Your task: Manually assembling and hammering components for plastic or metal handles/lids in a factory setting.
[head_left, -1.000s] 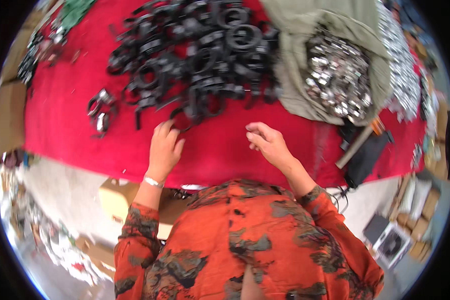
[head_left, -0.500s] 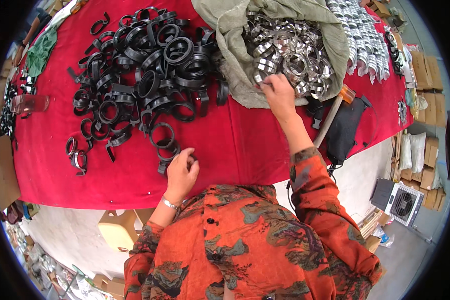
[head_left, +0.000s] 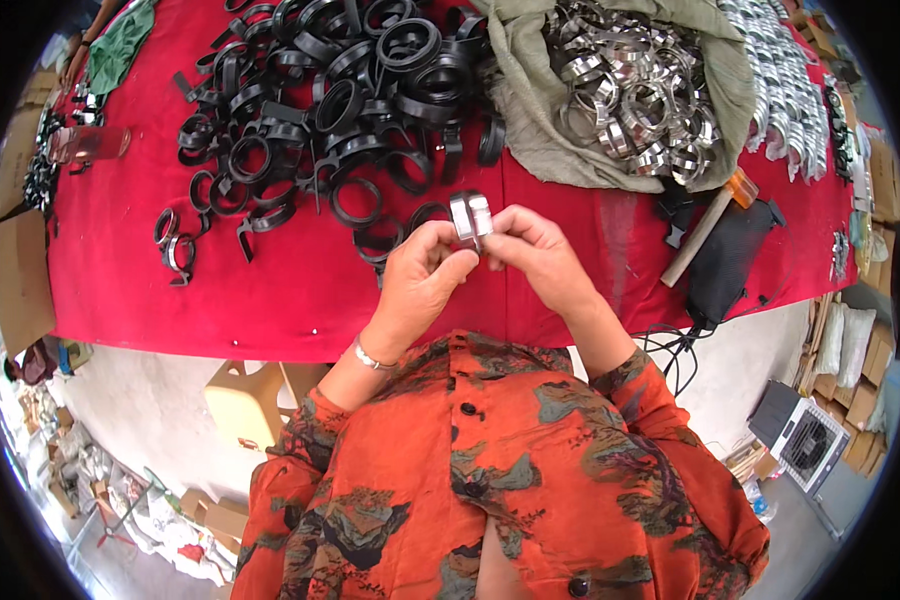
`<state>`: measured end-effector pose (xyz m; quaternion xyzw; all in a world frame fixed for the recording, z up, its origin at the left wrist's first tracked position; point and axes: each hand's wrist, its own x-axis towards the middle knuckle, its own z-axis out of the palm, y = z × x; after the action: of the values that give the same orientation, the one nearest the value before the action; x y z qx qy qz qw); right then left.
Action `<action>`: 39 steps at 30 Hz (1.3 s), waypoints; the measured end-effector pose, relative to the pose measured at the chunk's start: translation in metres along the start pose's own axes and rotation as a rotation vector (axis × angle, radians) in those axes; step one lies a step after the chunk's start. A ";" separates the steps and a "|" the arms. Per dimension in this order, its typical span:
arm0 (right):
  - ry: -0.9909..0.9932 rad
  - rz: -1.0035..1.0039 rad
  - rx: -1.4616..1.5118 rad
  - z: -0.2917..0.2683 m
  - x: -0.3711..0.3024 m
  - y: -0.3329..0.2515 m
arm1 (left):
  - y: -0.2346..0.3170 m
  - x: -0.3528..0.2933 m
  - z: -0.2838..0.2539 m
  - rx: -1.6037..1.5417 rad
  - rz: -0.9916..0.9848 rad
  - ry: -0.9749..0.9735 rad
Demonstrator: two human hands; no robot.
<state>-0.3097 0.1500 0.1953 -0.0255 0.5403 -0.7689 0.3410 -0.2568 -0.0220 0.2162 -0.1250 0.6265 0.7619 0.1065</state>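
Both my hands meet in front of me over the red cloth. My left hand (head_left: pixel 418 282) and my right hand (head_left: pixel 542 258) are closed, pinching a shiny metal ring (head_left: pixel 481 214) from either side. Dark parts show along its top and between its bright faces; I cannot make out whether a black ring is fitted with it. Just beyond my hands lies a large heap of black rings (head_left: pixel 338 104), many with a projecting tab. To the right of the heap, a greenish cloth sack (head_left: pixel 530 125) lies open, full of loose metal rings (head_left: pixel 646 105).
A wooden-handled hammer (head_left: pixel 698 235) with an orange head lies beside a black pouch (head_left: pixel 725 262) on the right. Rows of silver rings (head_left: pixel 785 95) stand farther back. Two ringed pieces (head_left: pixel 175 245) sit at left, near a reddish transparent container (head_left: pixel 88 144). A yellow chair (head_left: pixel 245 405) is below the table edge.
My right hand has left the sack and come toward me to meet my left hand, which has risen from the near black rings. A metal ring is now between them. The view has shifted.
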 end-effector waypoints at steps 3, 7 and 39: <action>0.041 0.069 0.100 0.007 -0.002 0.002 | -0.011 0.000 -0.014 -0.070 -0.111 0.078; 0.274 -0.048 -0.444 -0.028 -0.001 0.020 | -0.008 -0.007 -0.037 -0.645 -0.083 -0.015; 0.115 0.009 -0.633 -0.016 -0.018 -0.001 | -0.050 -0.038 -0.035 0.968 0.422 0.254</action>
<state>-0.3031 0.1732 0.1957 -0.0845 0.7710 -0.5615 0.2885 -0.2027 -0.0472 0.1757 -0.0242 0.9252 0.3703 -0.0798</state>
